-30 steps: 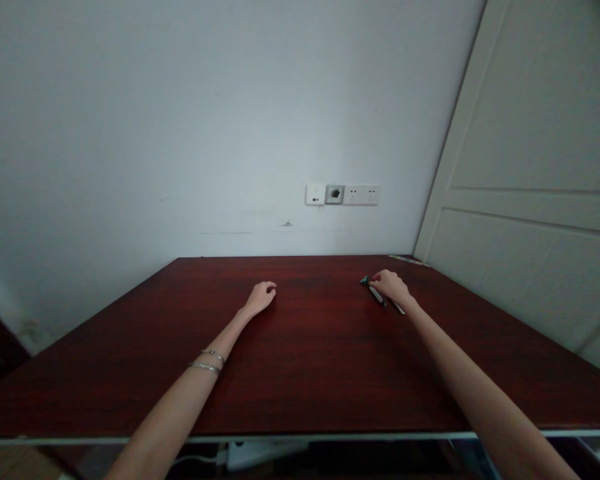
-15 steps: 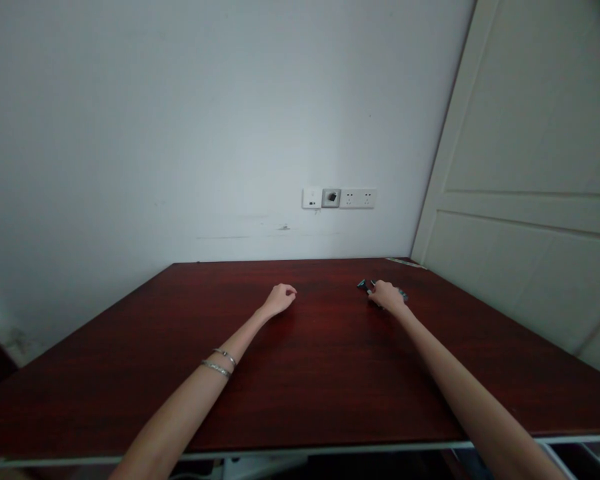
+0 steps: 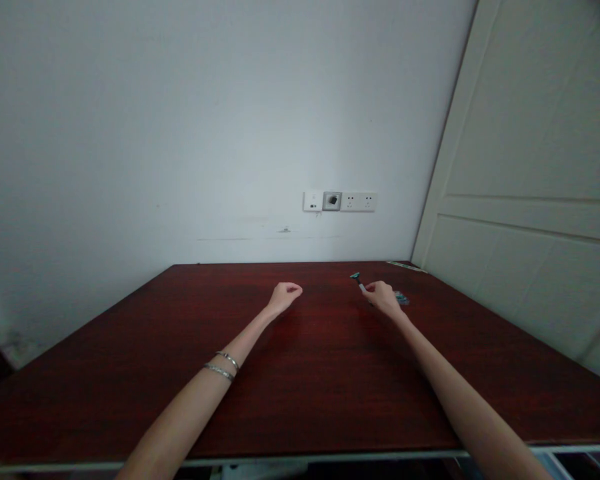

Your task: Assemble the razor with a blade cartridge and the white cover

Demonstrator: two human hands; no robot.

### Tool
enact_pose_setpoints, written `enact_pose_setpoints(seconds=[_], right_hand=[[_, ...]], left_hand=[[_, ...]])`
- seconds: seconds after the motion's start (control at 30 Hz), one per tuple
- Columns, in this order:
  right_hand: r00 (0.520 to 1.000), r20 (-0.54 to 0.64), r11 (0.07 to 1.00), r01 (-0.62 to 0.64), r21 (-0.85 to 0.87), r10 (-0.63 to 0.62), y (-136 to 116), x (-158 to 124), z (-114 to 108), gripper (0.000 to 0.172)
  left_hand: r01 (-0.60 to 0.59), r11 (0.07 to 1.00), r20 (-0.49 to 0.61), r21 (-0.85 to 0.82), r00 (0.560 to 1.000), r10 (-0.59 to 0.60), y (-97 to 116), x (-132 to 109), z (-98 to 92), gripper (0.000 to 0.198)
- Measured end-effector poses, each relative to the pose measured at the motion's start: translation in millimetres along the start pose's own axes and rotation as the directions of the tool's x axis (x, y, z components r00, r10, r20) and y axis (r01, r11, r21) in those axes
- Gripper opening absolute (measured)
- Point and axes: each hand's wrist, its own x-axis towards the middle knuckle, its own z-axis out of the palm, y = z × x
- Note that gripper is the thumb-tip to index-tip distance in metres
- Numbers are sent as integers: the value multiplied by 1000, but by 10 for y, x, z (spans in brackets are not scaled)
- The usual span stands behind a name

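Note:
My right hand (image 3: 383, 298) is closed around the handle of a small razor (image 3: 357, 280) with a dark teal head, far out on the dark red wooden table (image 3: 310, 373). The razor's head points up and to the left, off the table. A bit of teal (image 3: 402, 299) shows just behind the hand; I cannot tell whether it belongs to the razor. My left hand (image 3: 285, 295) rests on the table a little to the left, its fingers curled in with nothing in them. Two thin bangles (image 3: 223, 365) sit on my left forearm.
The table's far edge meets a white wall with a row of sockets (image 3: 340, 201). A pale panelled door (image 3: 525, 220) stands along the table's right side. A thin light strip (image 3: 405, 265) lies at the far right corner.
My right hand has closed on the razor, which lay flat on the table, and raised its head. My left hand has slid a little to the right.

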Motion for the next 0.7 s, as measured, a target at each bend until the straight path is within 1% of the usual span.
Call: enact_pose_setpoints(seconds=[0.1, 0.17, 0.23, 0.33, 0.43, 0.57, 0.7], right_hand=[[991, -106, 982, 102, 156, -86, -275, -101, -14, 26], [976, -165, 951, 184, 249, -145, -487, -186, -32, 26], [955, -219, 910, 264, 320, -200, -695, -272, -54, 27], [920, -272, 860, 369, 353, -283, -960, -390, -72, 26], [895, -277, 830, 432, 354, -348, -1147, -488, -61, 25], [875, -270, 815, 477, 330, -403, -1291, -564, -14, 24], [866, -268, 804, 494, 332, -422, -1358, -581, 39, 20]], left_hand=[[93, 990, -17, -103, 995, -95, 79, 6, 76, 23], [163, 969, -15, -187, 986, -169, 164, 11, 120, 26], [202, 942, -7, -269, 977, -212, 269, 14, 147, 31], [197, 925, -5, -325, 978, -210, 433, 10, 154, 36], [183, 923, -4, -340, 981, -195, 563, 1, 139, 40], [164, 924, -37, -345, 981, -188, 647, 1, 118, 38], [142, 942, -91, -304, 980, -177, 652, 18, 101, 31]])
